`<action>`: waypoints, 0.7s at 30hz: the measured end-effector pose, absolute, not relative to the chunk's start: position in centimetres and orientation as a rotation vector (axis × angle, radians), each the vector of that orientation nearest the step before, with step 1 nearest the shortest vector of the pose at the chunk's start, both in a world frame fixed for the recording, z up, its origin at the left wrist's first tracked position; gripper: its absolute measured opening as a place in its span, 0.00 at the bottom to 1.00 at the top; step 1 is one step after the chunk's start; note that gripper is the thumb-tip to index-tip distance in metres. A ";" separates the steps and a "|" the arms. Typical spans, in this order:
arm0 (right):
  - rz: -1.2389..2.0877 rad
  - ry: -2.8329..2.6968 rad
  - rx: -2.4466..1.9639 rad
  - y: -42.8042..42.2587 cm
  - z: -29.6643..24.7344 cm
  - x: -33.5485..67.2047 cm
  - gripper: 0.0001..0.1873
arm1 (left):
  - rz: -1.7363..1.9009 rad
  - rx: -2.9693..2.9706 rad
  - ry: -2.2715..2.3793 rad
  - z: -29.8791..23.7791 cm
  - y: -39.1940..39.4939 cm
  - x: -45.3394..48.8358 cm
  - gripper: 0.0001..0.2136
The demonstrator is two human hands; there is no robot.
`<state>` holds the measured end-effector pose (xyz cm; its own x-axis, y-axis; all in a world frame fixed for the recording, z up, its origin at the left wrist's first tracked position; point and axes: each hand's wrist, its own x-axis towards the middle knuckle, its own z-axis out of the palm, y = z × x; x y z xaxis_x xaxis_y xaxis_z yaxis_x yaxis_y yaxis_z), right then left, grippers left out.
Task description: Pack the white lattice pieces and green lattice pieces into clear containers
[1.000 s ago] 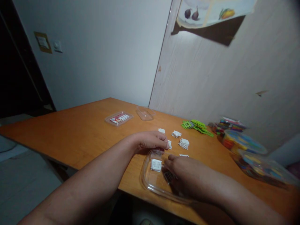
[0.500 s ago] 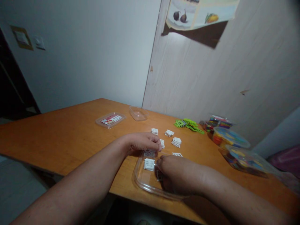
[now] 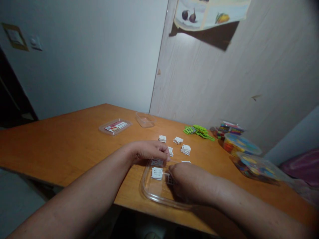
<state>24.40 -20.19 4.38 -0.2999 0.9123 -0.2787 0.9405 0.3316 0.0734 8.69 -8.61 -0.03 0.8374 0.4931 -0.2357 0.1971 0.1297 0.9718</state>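
A clear plastic lid or tray [image 3: 161, 200] lies near the table's front edge. On it, at the left, sits a small stack of white printed cards [image 3: 157, 173]. Curled fingers close my left hand [image 3: 153, 151] at the far rim; whatever they hold is hidden. My right hand [image 3: 188, 181] is closed over the right part of the tray, its fingertips mostly out of sight. Just beyond my hands are more card stacks, among them a left one [image 3: 162, 138], a far one [image 3: 178, 140] and a right one [image 3: 185, 150]. Another stack is partly behind my left fingers.
Farther back on the wooden table [image 3: 74, 142] stand a clear container [image 3: 145, 120] and a lid with a label [image 3: 115, 126]. Green toy pieces [image 3: 198, 131] lie by the wall. Tubs of colourful pieces [image 3: 241, 144] line the right side.
My right hand has turned slightly and its fingers have drawn in near the tray's far side. My left hand stays by the rim. The whole view has shifted a little.
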 end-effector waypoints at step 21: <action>0.121 2.321 1.507 -19.9 3.5 24.4 0.14 | 0.242 1.405 0.558 -0.4 -8.5 8.9 0.07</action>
